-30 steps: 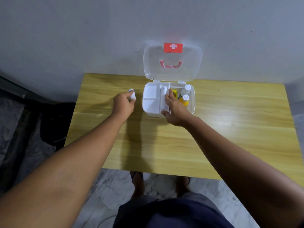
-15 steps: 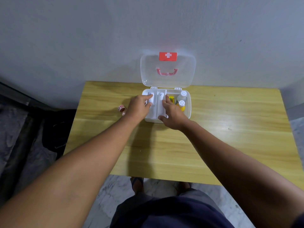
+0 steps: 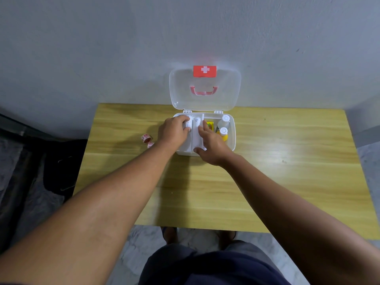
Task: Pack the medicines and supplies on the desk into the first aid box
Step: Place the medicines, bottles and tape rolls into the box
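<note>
The white first aid box (image 3: 232,140) stands at the desk's back edge with its clear lid (image 3: 205,93) open against the wall. My left hand (image 3: 173,131) is over the box's left compartment, its fingers closed on a small white roll (image 3: 188,124). My right hand (image 3: 211,146) grips the inner tray, with the fingers on the divider and the thumb at the front rim. Another white item (image 3: 197,120) lies in the middle slot. On the right side sit a yellow packet (image 3: 210,124), a white-capped bottle (image 3: 225,118) and a yellow bottle (image 3: 224,132).
Two pink-printed tape rolls (image 3: 146,138) lie on the wooden desk (image 3: 287,161) just left of my left wrist. A dark bag (image 3: 59,165) sits on the floor to the left of the desk. The grey wall runs right behind the box.
My left hand has carried the small white roll from the desk, left of the box, into the left compartment. The pink tape rolls are now uncovered. My right hand has stayed on the tray.
</note>
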